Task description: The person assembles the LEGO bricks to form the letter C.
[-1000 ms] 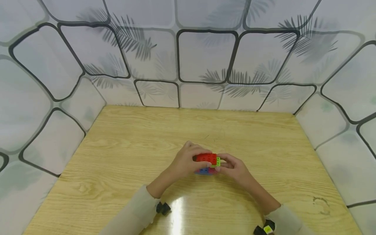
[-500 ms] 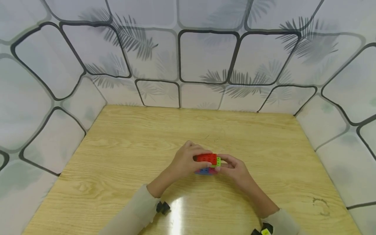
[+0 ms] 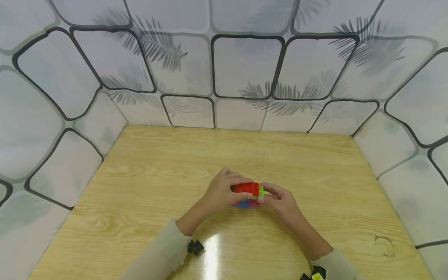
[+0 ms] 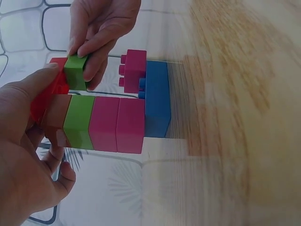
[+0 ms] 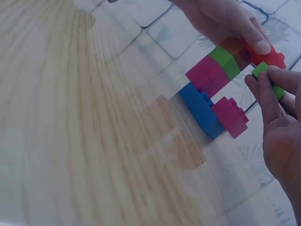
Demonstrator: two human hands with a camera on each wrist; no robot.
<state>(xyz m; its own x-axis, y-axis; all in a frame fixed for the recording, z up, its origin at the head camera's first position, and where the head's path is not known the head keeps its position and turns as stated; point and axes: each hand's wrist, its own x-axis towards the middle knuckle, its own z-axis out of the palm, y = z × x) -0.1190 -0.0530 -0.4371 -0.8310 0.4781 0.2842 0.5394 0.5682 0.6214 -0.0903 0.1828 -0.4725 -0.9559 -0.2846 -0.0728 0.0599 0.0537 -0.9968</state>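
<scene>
Toy building blocks stand as a stack on the table. Its base is a long blue block (image 4: 158, 101), with two pink blocks (image 4: 117, 125), a green block (image 4: 79, 123) and a brown block (image 4: 55, 113) rising from one end. A red block (image 3: 246, 189) tops it and overhangs. A separate pink block (image 4: 136, 71) sits on the base's other end, studs bare. My left hand (image 3: 221, 191) grips the stack's top around the red block. My right hand (image 3: 282, 201) pinches a loose green block (image 4: 76, 73) at the red block's overhanging end; their exact contact is partly hidden by fingers.
The wooden table (image 3: 168, 155) bears the stack near its middle. Patterned white panels (image 3: 245, 70) rise behind and along both sides. Dark blocky pieces (image 3: 195, 247) are on the left sleeve, and similar ones (image 3: 315, 273) on the right.
Both hands keep their hold, and the stack stays in place. The right forearm has shifted slightly to the left since the earliest frame; the green block's position looks nearly the same.
</scene>
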